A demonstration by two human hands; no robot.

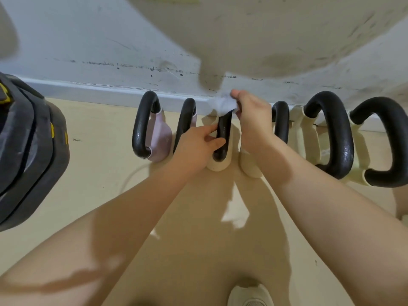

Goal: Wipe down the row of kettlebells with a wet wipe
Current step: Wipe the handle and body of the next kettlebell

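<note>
We're steadying the handle (223, 138) with left hand (196, 146) fingers, right hand (254, 120) pinching the wipe (223, 104) at twelve o'clock, pressing firmly.

I see both forearms bare to the frame's edge, no sleeves, watch or rings on my hands, the left hand (196, 144) and right hand (254, 120). A pale mesh-topped shoe (250, 294) shows below.

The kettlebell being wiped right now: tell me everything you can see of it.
The kettlebell has a cream body, mostly hidden, and a black handle with a slight sheen. It stands on the floor by the wall, third from the left. The left hand steadies the handle; the right hand presses a white wipe on its top.
</note>
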